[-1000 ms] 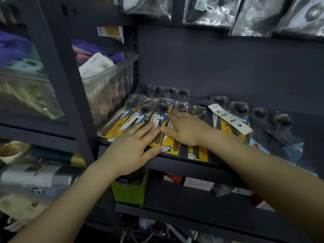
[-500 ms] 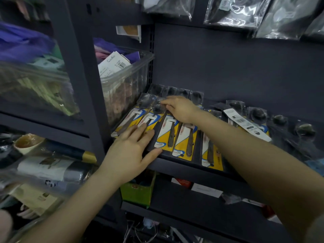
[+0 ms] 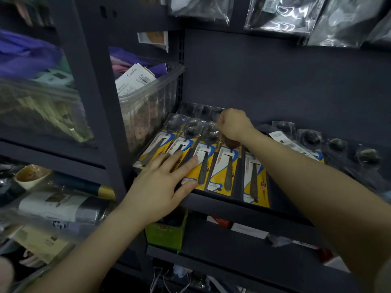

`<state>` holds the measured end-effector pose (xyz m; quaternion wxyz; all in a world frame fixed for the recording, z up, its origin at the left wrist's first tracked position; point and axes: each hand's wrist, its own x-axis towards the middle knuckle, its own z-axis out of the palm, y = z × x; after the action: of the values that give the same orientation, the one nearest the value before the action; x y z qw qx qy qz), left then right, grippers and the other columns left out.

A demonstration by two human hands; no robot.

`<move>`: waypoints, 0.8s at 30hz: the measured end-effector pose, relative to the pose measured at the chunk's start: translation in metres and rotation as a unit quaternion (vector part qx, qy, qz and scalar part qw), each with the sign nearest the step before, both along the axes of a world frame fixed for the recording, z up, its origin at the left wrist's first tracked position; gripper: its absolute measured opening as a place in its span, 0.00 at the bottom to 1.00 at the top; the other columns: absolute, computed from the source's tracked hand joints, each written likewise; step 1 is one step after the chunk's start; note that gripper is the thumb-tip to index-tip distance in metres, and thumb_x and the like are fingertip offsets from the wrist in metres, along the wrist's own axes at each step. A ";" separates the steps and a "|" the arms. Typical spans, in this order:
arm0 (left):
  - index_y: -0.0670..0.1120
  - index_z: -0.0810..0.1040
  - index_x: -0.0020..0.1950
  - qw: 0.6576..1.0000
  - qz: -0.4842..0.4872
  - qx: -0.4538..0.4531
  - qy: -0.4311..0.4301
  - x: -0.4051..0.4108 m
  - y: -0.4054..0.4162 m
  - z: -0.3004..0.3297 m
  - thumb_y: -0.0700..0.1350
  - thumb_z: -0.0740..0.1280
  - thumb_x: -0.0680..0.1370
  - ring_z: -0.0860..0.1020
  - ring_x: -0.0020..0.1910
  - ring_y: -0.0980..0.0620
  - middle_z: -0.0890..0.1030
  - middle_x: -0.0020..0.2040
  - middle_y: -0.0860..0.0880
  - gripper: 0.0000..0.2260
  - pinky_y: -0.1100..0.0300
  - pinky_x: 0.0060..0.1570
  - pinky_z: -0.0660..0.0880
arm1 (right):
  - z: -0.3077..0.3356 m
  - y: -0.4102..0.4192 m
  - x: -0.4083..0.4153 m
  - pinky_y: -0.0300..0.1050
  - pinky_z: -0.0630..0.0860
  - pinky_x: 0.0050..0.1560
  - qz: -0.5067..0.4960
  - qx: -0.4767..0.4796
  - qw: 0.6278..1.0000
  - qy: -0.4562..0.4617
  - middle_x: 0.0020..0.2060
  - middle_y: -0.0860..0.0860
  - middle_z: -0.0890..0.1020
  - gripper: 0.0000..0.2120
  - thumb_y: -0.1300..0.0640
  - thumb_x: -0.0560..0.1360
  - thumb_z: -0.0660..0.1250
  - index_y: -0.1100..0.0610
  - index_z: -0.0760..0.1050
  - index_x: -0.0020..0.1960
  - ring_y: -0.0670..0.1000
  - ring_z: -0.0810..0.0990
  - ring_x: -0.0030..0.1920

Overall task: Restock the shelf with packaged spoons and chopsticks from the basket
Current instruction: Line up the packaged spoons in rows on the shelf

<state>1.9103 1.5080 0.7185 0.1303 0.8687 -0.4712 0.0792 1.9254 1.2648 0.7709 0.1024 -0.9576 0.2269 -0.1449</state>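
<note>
Several packaged spoons (image 3: 224,170) with yellow and blue cards lie side by side on a dark shelf (image 3: 232,206). My left hand (image 3: 163,185) rests flat, fingers spread, on the near ends of the left packs. My right hand (image 3: 233,123) reaches to the back of the row, fingers curled at the top of a spoon pack; I cannot tell whether it grips the pack. More spoon packs (image 3: 338,146) in clear wrap lie on the right part of the shelf. The basket is out of view.
A clear plastic bin (image 3: 148,98) of goods stands left of the spoons, behind a dark upright post (image 3: 93,98). Shiny bags (image 3: 283,13) hang above. A green box (image 3: 167,233) sits on the shelf below. Wrapped goods fill the left shelves.
My right hand has slid from the near ends of the packs up to their far ends. My left hand stays flat on the left packs. The view has moved closer.
</note>
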 end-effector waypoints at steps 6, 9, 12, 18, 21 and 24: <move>0.53 0.72 0.66 1.000 0.000 0.001 0.009 0.001 -0.001 0.005 0.58 0.46 0.76 0.70 0.66 0.41 0.73 0.68 0.45 0.25 0.44 0.62 0.71 | 0.003 -0.007 -0.008 0.47 0.72 0.51 0.041 0.028 0.999 0.008 0.53 0.60 0.81 0.12 0.57 0.79 0.58 0.63 0.77 0.52 0.60 0.78 0.54; 0.49 0.71 0.67 1.000 -0.014 -0.024 0.006 0.000 -0.006 0.007 0.56 0.46 0.74 0.69 0.67 0.43 0.71 0.69 0.46 0.27 0.46 0.65 0.68 | 0.009 -0.017 -0.024 0.45 0.69 0.50 0.043 0.075 0.996 -0.005 0.55 0.59 0.80 0.14 0.56 0.79 0.58 0.63 0.77 0.56 0.59 0.76 0.56; 0.52 0.65 0.71 0.998 -0.057 -0.005 -0.001 -0.005 -0.016 0.007 0.63 0.45 0.75 0.67 0.70 0.45 0.69 0.71 0.48 0.29 0.48 0.68 0.64 | 0.006 -0.026 -0.038 0.44 0.70 0.53 0.035 0.073 0.996 0.026 0.56 0.58 0.81 0.13 0.58 0.78 0.60 0.62 0.79 0.56 0.57 0.77 0.57; 0.59 0.67 0.68 0.995 -0.097 0.023 0.000 -0.010 -0.032 0.008 0.70 0.36 0.70 0.65 0.71 0.44 0.67 0.73 0.49 0.36 0.47 0.68 0.62 | 0.002 -0.028 -0.033 0.43 0.68 0.48 0.023 0.105 0.994 0.015 0.52 0.60 0.81 0.12 0.58 0.78 0.60 0.66 0.77 0.52 0.57 0.77 0.53; 0.56 0.71 0.67 0.995 -0.101 0.001 0.015 -0.008 -0.031 0.008 0.70 0.42 0.72 0.67 0.70 0.44 0.70 0.71 0.49 0.33 0.46 0.66 0.65 | 0.000 -0.032 -0.034 0.45 0.68 0.48 0.020 0.097 0.995 0.031 0.52 0.60 0.80 0.11 0.58 0.79 0.58 0.64 0.76 0.51 0.59 0.77 0.54; 0.55 0.71 0.67 0.994 -0.099 -0.003 0.035 -0.008 -0.029 0.008 0.68 0.45 0.72 0.65 0.72 0.46 0.68 0.72 0.50 0.32 0.47 0.67 0.64 | -0.003 -0.034 -0.034 0.45 0.69 0.49 0.023 0.111 0.993 0.020 0.49 0.59 0.80 0.08 0.58 0.78 0.59 0.61 0.75 0.46 0.58 0.77 0.53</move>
<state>1.9026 1.4786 0.7267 0.1562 0.8197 -0.5498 0.0372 1.8915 1.2307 0.7679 0.2065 -0.9479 0.2219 -0.0977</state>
